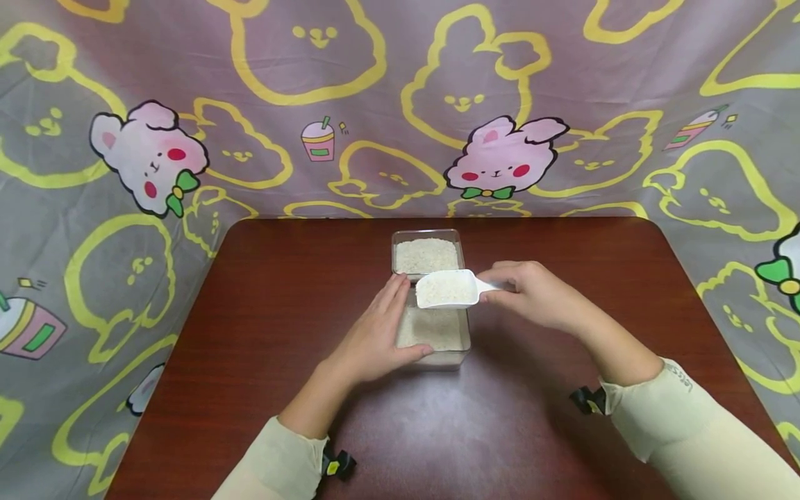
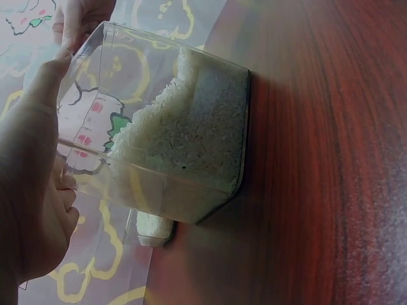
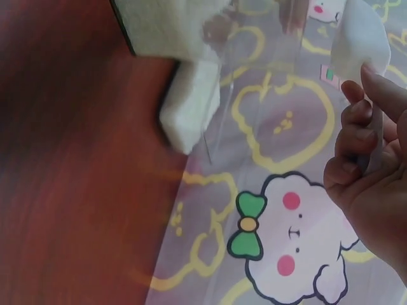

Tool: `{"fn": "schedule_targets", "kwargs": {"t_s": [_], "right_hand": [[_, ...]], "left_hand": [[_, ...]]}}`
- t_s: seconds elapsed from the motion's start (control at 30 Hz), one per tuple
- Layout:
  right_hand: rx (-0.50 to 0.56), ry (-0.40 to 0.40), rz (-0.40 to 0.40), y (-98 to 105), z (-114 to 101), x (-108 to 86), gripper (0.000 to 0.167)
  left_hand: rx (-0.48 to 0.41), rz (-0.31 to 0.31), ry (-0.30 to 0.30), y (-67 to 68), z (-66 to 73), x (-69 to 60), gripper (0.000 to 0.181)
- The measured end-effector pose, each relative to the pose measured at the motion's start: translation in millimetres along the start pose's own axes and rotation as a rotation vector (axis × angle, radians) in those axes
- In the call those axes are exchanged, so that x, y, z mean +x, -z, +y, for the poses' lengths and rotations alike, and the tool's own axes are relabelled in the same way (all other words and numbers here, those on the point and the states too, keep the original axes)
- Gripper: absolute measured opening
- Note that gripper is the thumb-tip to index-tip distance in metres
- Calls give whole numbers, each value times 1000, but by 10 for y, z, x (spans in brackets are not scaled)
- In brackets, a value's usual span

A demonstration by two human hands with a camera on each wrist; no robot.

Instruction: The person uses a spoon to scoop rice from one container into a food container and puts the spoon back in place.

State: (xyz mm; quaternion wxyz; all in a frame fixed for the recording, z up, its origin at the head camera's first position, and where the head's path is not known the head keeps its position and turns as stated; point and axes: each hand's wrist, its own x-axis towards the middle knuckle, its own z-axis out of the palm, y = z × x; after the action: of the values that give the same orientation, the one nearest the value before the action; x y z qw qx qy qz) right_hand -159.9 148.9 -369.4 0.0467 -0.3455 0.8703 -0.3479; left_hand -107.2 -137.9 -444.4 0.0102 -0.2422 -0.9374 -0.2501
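Observation:
In the head view, my right hand (image 1: 528, 292) holds a white scoop (image 1: 478, 281) by its handle. The scoop carries white rice (image 1: 446, 287) above a clear container (image 1: 431, 360), which also holds rice, heaped unevenly in the left wrist view. My left hand (image 1: 378, 337) grips this near container at its left side, thumb across the near rim. Behind it stands a second clear container (image 1: 427, 234) with rice in it. In the right wrist view, the right hand (image 3: 375, 146) has its fingers curled round the scoop handle, the scoop's underside (image 3: 361, 41) showing.
Both containers stand one behind the other on a dark red-brown wooden table (image 1: 281, 292). A patterned cloth (image 1: 375, 90) with cartoon rabbits hangs behind the table and at both sides. Black straps (image 1: 337, 464) are by the wrists.

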Motion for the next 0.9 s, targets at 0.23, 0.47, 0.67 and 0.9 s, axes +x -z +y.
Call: {"fn": "schedule_targets", "kwargs": {"t_s": [0.23, 0.47, 0.67, 0.9], "right_hand": [[-30, -82, 31, 180, 166, 267, 26], [-50, -172, 34, 28, 489, 598, 26], [-118, -217, 10, -247, 644, 816, 29], [-250, -199, 34, -383, 597, 965, 20]], "left_hand": [[3, 0, -12, 16, 2, -4, 110], [-4, -7, -5, 7, 11, -14, 110], [-10, 1, -8, -16, 17, -15, 109], [0, 9, -10, -4, -4, -7, 110]]}}
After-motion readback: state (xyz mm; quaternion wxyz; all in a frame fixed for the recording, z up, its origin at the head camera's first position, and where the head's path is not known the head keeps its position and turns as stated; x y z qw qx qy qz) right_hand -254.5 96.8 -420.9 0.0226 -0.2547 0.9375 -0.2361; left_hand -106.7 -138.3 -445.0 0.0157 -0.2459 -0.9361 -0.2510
